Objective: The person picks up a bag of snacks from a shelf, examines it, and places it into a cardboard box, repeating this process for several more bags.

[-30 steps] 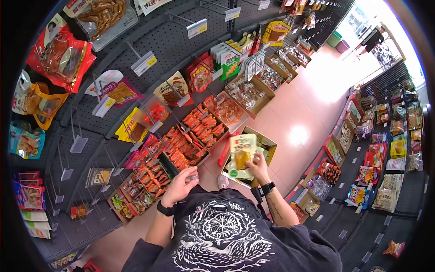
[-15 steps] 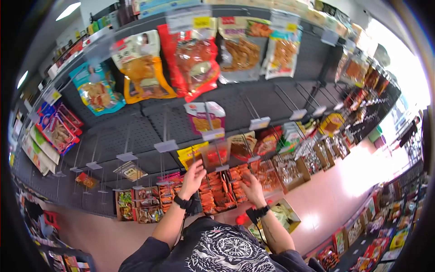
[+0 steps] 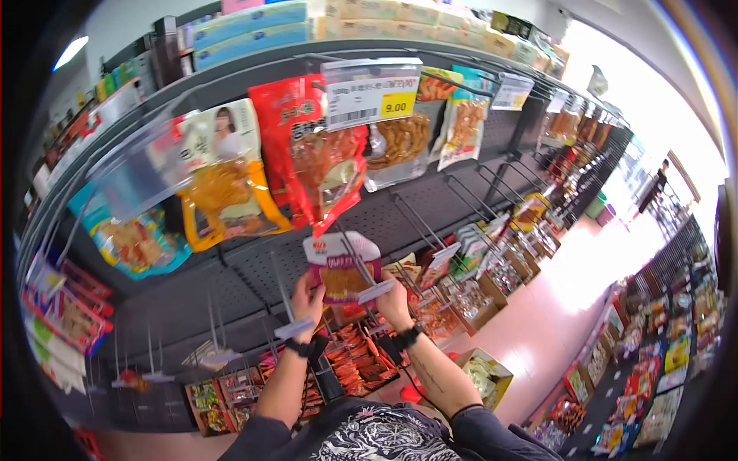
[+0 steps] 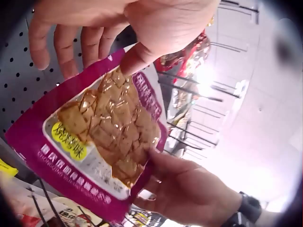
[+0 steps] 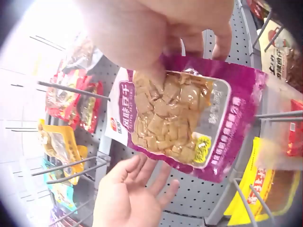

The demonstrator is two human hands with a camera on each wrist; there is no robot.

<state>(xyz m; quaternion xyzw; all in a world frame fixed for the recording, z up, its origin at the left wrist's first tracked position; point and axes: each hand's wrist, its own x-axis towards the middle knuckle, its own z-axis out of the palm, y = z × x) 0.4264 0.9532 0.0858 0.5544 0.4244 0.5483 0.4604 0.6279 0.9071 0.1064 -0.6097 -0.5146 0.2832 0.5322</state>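
A purple-and-white bag of brown food pieces (image 3: 338,278) hangs at a shelf hook in the head view, with a hand at each side. My right hand (image 3: 393,306) pinches its right edge; the right wrist view shows the thumb across the front of the bag (image 5: 165,118) and fingers behind. My left hand (image 3: 306,309) is at the opposite edge. Its fingers are spread and relaxed in the right wrist view, where the left hand (image 5: 130,196) lies just beside the bag. The left wrist view shows the left thumb over the bag's edge.
Red (image 3: 319,154) and orange (image 3: 227,196) food bags hang above, behind a price tag (image 3: 373,100). Metal hooks with clear tags project around both hands. Boxes of small red packets (image 3: 357,357) stand below. An open carton (image 3: 492,376) is on the floor at the right.
The right hand held a pale bag over the carton one second ago and was off it half a second ago. Both hands have risen to the purple bag, and the view has turned toward the shelf.
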